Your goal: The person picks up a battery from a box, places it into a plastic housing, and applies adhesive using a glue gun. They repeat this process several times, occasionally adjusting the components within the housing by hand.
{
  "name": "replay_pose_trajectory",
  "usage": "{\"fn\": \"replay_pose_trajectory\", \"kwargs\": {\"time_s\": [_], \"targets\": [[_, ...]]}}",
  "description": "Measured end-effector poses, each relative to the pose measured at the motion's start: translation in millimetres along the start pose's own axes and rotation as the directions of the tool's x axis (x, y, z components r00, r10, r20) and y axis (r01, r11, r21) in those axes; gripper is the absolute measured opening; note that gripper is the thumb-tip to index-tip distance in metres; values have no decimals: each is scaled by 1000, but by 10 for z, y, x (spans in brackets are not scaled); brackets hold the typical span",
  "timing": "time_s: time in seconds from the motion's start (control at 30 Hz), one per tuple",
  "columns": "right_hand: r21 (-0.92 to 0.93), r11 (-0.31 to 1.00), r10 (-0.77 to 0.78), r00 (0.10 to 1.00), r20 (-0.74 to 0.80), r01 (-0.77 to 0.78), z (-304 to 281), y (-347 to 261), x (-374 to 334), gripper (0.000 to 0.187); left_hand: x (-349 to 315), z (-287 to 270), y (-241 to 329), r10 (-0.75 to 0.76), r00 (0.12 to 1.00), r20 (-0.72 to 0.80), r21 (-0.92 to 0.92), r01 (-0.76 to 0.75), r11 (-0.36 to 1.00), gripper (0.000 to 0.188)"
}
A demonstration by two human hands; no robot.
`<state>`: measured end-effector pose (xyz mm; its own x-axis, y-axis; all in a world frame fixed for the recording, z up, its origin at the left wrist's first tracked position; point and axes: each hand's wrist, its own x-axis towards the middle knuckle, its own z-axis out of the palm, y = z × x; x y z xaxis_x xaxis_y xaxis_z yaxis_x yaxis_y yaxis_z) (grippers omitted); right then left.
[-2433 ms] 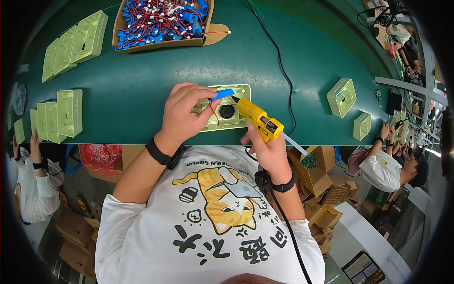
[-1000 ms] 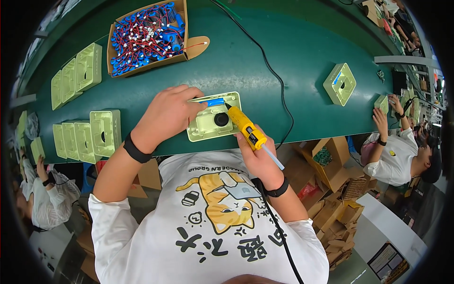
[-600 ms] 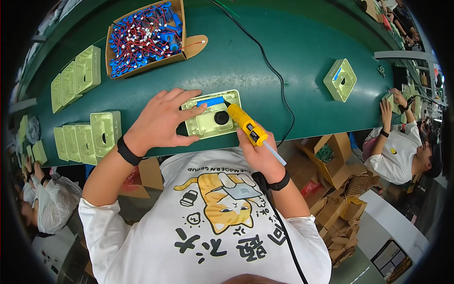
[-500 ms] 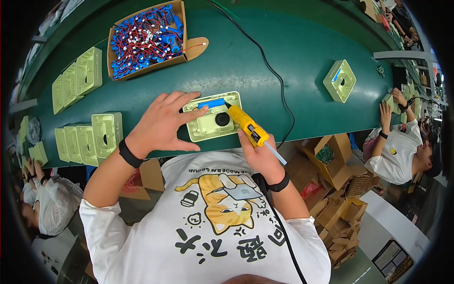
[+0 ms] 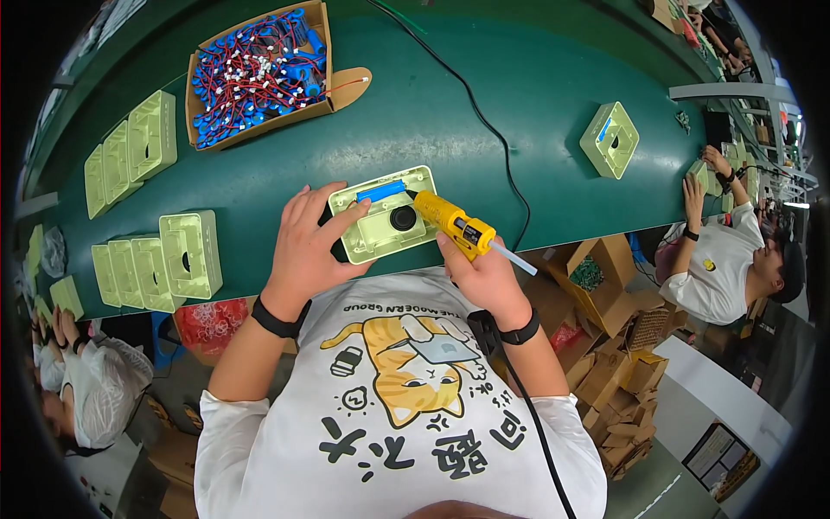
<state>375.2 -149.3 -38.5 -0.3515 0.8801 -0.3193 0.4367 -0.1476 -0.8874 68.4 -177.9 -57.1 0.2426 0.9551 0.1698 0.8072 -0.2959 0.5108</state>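
Note:
A pale green plastic housing lies on the green conveyor belt right in front of me, with a blue cylinder along its far edge and a black round part in its middle. My left hand rests on the housing's left side, fingers spread over it. My right hand grips a yellow glue gun, its nozzle touching the housing's upper right corner.
A cardboard box of blue parts with red and white wires sits at the far left. Stacks of green housings stand to my left. One more housing lies to the right. Another person's hands work at the far right.
My left hand has shifted from the housing's top edge to lie flat on its left side. The glue gun's nozzle stays at the housing's upper right.

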Motion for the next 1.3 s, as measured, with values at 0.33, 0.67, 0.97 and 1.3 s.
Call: {"fn": "replay_pose_trajectory", "kwargs": {"time_s": [0.33,0.67,0.97,1.3], "targets": [[-20,1000,22,1000,-14,-23,-72,-350,-62,28,-97,194,9,-33,989,-144,-49,27,998,79],[-116,990,94,981,167,-75,104,-627,195,27,-127,207,-41,-86,984,-156,-161,60,985,73],[-78,992,111,978,178,-99,191,-676,226,25,-128,177,-57,-65,986,-155,-169,39,985,63],[-199,980,10,993,120,15,296,-729,219,23,-129,172,-50,-69,985,-159,-163,42,986,55]]}}
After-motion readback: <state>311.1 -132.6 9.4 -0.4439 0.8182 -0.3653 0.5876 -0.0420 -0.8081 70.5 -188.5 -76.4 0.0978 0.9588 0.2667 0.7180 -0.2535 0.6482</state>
